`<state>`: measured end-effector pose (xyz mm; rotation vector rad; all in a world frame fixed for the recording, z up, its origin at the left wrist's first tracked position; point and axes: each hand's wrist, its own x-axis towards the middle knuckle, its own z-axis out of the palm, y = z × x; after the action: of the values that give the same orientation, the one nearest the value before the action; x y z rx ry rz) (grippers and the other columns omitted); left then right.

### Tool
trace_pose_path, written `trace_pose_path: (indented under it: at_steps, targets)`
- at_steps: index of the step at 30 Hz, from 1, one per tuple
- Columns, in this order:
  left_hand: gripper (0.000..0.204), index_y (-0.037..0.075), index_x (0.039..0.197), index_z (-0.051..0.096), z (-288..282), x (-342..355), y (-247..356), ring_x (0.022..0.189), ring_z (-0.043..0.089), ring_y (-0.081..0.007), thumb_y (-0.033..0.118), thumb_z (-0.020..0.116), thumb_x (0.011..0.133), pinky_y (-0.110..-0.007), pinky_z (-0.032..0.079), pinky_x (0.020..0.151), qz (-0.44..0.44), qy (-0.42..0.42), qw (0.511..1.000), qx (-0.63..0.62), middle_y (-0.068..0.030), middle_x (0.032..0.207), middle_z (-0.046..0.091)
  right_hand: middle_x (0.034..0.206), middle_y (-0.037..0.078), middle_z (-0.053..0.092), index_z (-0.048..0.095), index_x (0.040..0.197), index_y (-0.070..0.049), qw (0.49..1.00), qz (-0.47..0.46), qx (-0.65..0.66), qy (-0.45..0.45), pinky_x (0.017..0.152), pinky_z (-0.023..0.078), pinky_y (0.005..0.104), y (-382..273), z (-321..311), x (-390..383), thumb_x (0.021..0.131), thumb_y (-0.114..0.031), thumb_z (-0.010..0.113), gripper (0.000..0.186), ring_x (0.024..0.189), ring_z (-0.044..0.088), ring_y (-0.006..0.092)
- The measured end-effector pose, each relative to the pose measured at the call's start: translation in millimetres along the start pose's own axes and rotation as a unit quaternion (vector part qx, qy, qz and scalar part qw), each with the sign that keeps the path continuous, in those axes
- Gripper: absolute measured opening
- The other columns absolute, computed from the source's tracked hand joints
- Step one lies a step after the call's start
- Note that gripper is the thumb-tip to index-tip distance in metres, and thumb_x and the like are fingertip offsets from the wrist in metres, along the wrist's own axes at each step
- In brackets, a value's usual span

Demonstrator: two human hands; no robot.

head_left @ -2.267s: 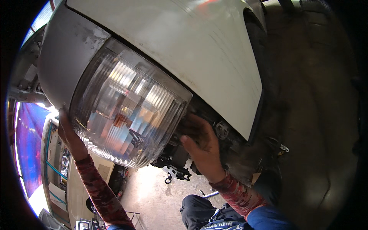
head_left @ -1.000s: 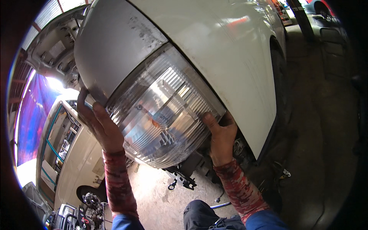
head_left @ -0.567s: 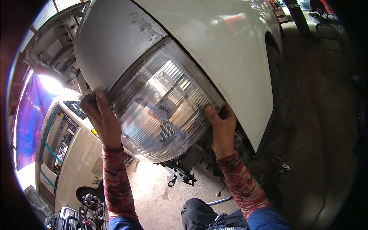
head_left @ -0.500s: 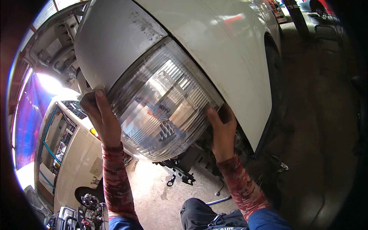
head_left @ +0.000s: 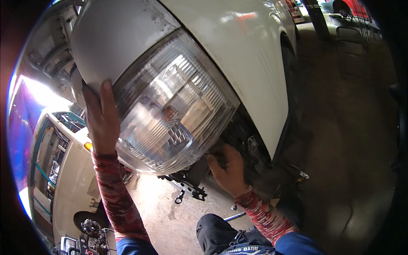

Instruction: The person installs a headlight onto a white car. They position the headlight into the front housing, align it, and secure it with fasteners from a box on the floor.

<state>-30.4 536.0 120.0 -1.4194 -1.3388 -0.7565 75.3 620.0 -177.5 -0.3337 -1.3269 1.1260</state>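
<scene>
A clear ribbed headlight point(head_left: 170, 110) sits at a vehicle's front corner, between a grey body panel point(head_left: 119, 38) and a white panel point(head_left: 242, 59). My left hand point(head_left: 102, 119) is wrapped over the grey panel's edge at the headlight's left side, thumb beside the lens. My right hand point(head_left: 225, 170) is curled under the lens's lower right edge, among dark parts; I cannot make out what its fingertips grip. A black and silver bracket point(head_left: 185, 189) with a ring hangs below the headlight.
A cream vehicle point(head_left: 74, 178) stands at the lower left, with an engine part point(head_left: 91, 227) near it and a blue sheet point(head_left: 25, 140) behind. Concrete floor point(head_left: 159, 208) lies below, with a bar point(head_left: 236, 216) on it. A dark post point(head_left: 316, 21) and red vehicle point(head_left: 357, 10) are at upper right.
Since half a second ago, my right hand has left the lens's right side and moved down beneath it, uncovering dark parts. My left hand stays in place; the whole view has shifted slightly.
</scene>
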Motion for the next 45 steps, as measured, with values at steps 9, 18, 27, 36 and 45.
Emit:
trace_pose_path:
  at_steps: [9,18,27,36,45]
  targets:
    - [0.049,0.011,0.145,0.044,9,-8,-39,0.111,0.060,-0.0415,0.021,0.059,0.100,-0.046,0.053,0.087,0.128,-0.032,0.985,0.114,-0.0297,0.128,0.051,0.088,0.015,0.067,0.065,0.100,-0.007,0.968,-0.134,-0.208,-0.044,0.072,0.048,0.0468,-14,8,-6,0.084,-0.022,0.071,0.022,0.082,0.065,0.0370]
    - [0.075,0.037,0.150,0.044,28,10,-78,0.096,0.067,-0.0348,0.000,0.065,0.088,-0.041,0.059,0.073,0.326,0.068,0.898,0.287,-0.0222,0.121,0.055,0.085,0.019,0.070,0.068,0.106,-0.006,0.945,-0.081,-0.280,-0.148,0.070,0.054,0.0481,-13,17,-8,0.084,-0.035,0.071,0.037,0.077,0.068,0.0396]
    - [0.064,0.040,0.147,0.044,17,0,-66,0.094,0.068,-0.0429,0.010,0.061,0.094,-0.047,0.058,0.071,0.284,0.043,0.919,0.271,-0.0251,0.116,0.053,0.089,0.024,0.070,0.069,0.107,0.000,0.943,-0.027,-0.298,-0.146,0.077,0.055,0.0477,-19,14,-3,0.082,-0.037,0.072,0.044,0.085,0.068,0.0424]
    - [0.043,0.015,0.145,0.048,-1,-13,-50,0.110,0.061,-0.0416,0.020,0.055,0.103,-0.044,0.051,0.090,0.256,0.047,0.946,0.193,-0.0285,0.134,0.049,0.113,0.027,0.066,0.061,0.125,-0.001,0.829,-0.105,-0.295,-0.463,0.082,0.055,0.0479,-16,-19,14,0.089,-0.047,0.067,0.060,0.093,0.067,0.0422]
    - [0.052,0.003,0.146,0.045,-9,-18,-19,0.133,0.042,-0.0266,0.038,0.041,0.108,-0.036,0.032,0.113,-0.178,0.002,0.984,0.009,-0.0162,0.145,0.047,0.104,0.017,0.067,0.067,0.095,-0.001,0.748,-0.308,-0.195,-0.554,0.088,0.045,0.0504,2,-58,20,0.077,-0.037,0.077,0.042,0.113,0.056,0.0348]
